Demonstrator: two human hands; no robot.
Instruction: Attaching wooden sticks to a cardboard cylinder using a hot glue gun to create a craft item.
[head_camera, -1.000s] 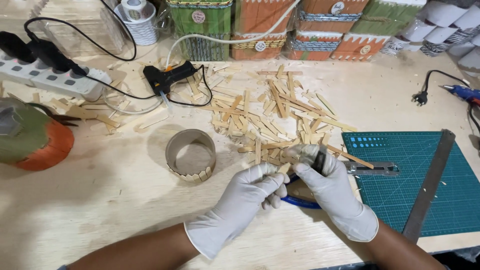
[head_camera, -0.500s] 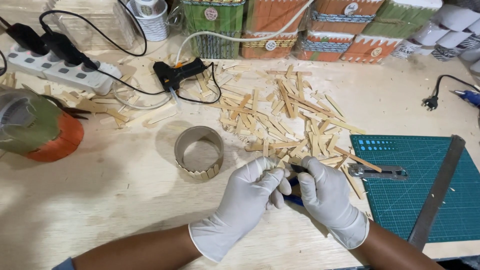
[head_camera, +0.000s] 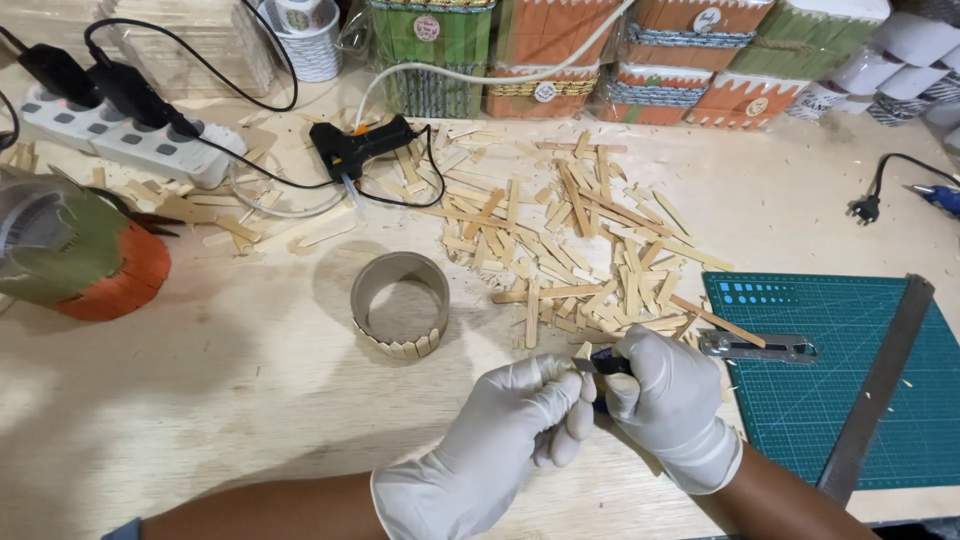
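While sticks (head_camera: 560, 240) crowd ahead, both hands (head_camera: 600, 400) meet.

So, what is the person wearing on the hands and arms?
Both the left hand and the right hand wear thin white disposable gloves ending at the wrists. The forearms are bare; a bit of blue-grey sleeve shows at the left arm.

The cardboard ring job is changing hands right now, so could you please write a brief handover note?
Left hand: gloved, pinching a small wooden stick piece.
Right hand: gloved, gripping a blue-handled cutter against that piece.
Cardboard ring: on the table, a short row of stick pieces along its near edge; the remaining rim is bare.
Loose stick pile behind the hands; glue gun beyond it.
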